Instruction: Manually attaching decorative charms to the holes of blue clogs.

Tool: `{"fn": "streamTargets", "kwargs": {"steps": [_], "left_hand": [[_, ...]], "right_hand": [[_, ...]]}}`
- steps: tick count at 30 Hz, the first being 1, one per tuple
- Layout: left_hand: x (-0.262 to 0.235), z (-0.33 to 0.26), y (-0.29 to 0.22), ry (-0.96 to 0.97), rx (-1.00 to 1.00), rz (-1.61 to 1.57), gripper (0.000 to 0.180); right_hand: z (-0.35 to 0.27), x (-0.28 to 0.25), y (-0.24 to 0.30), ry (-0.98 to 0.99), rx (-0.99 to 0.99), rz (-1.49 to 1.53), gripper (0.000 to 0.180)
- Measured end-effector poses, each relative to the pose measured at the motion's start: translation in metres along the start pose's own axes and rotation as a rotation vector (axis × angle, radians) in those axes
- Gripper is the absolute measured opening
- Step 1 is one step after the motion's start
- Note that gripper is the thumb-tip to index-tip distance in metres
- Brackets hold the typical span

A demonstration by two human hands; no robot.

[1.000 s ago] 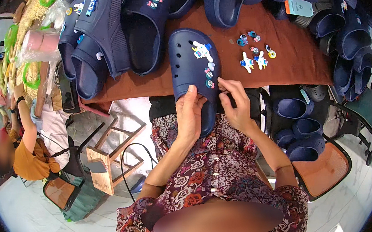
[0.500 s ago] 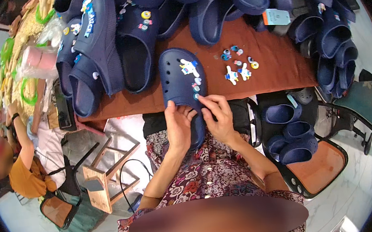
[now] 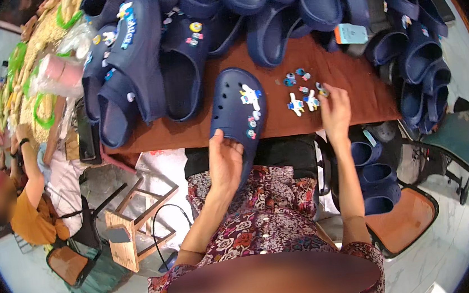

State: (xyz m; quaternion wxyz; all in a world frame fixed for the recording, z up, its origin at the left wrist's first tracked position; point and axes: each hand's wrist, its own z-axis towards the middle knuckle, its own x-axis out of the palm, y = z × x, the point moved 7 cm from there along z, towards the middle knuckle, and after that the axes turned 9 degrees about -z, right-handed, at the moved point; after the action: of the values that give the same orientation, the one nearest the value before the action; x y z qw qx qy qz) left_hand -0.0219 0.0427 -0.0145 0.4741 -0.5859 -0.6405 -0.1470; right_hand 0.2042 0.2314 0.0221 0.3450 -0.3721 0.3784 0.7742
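Setting: Brown table (image 3: 347,87) ahead of you, its near edge just beyond your lap; pale tiled floor below and a wooden stool frame (image 3: 134,224) off to your left.
Left hand: your left hand (image 3: 225,160) grips the heel end of a navy clog (image 3: 238,112), thumb on top of the heel, fingers curled under it.
Clog: it lies toe away from you, heel hanging past the table's near edge, straight ahead of your left hand. A white figure charm (image 3: 250,95) sits on its upper, with smaller charms (image 3: 251,127) in a row nearer your hand.
Right hand: your right hand (image 3: 335,112) is stretched out onto the table, fingers bent down over the nearest loose charms; you cannot tell whether it has pinched one.
Loose charms: a small scatter of charms (image 3: 301,92) lies on the table just beyond and to the left of your right fingertips, between that hand and the clog.
Beyond the hands: a heap of navy clogs (image 3: 191,43) covers the far side of the table; more are stacked to the right of your right hand (image 3: 416,72).
Far left: another person in an orange top (image 3: 29,214) sits well apart from your left hand.
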Motion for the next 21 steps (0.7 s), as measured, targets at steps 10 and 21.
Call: {"fn": "streamTargets", "kwargs": {"steps": [10, 21], "left_hand": [[0.019, 0.010, -0.003, 0.025, -0.072, -0.260, 0.052], [0.016, 0.031, 0.000, -0.007, -0.046, -0.206, 0.049]], "right_hand": [[0.003, 0.012, -0.020, 0.177, 0.142, 0.059, 0.025], [0.014, 0.013, -0.015, 0.232, 0.140, 0.191, 0.025]]}}
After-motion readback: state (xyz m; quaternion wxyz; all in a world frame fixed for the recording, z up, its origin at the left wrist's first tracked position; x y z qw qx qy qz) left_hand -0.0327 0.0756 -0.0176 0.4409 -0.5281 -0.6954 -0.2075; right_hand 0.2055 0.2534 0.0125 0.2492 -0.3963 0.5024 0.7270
